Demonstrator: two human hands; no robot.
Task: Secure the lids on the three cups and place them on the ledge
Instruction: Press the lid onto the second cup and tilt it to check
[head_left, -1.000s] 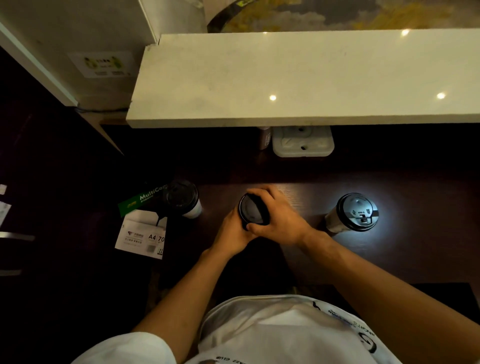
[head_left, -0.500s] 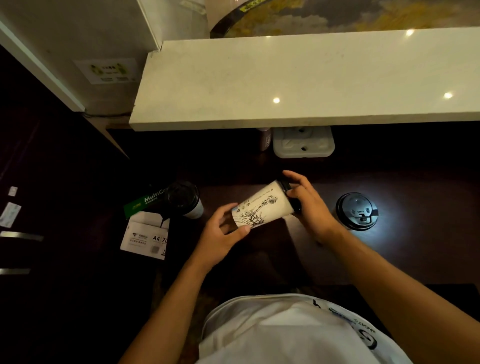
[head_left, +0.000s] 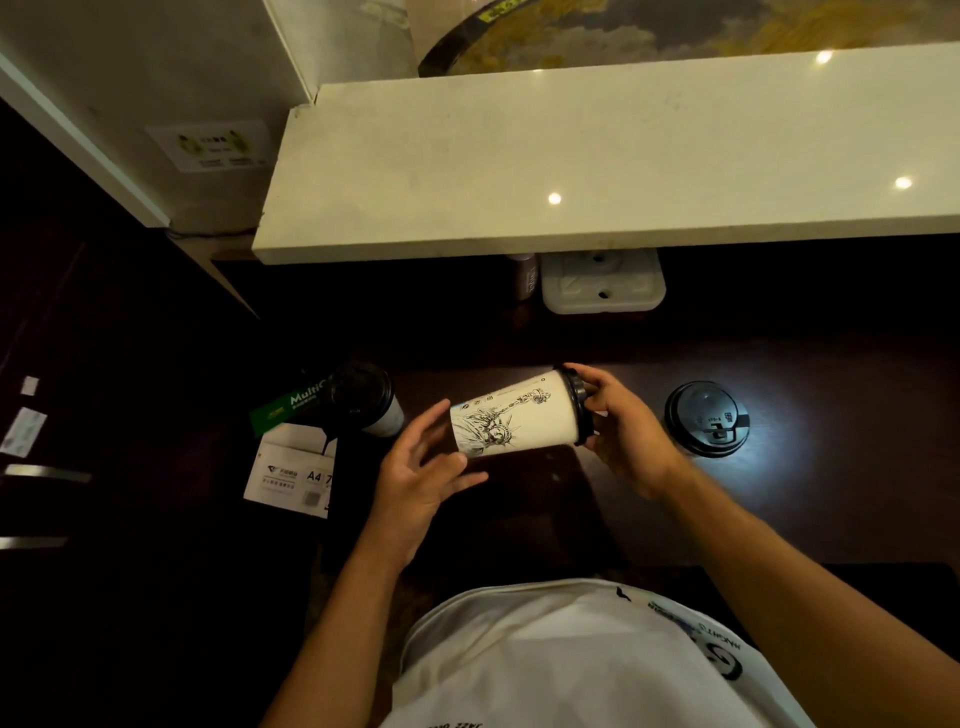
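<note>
A white paper cup (head_left: 514, 418) with a line drawing and a black lid lies tilted on its side in the air above the dark counter. My right hand (head_left: 621, 434) grips its lid end. My left hand (head_left: 423, 470) cups its bottom, fingers spread against it. A second cup (head_left: 382, 415) with a black lid stands at the left. A third cup (head_left: 709, 418) with a black lid stands at the right in a patch of light. The pale stone ledge (head_left: 597, 156) runs across above the counter with nothing on it.
A white A4 paper pack (head_left: 293, 475) and a green box (head_left: 285, 408) lie left of the left cup. Under the ledge sit a white moulded tray (head_left: 602, 283) and a small dark can (head_left: 522, 278). A wall panel stands at the upper left.
The middle cup, upright under both hands a second ago, has been lifted and tipped onto its side, lid to the right. My left hand moved to its bottom.
</note>
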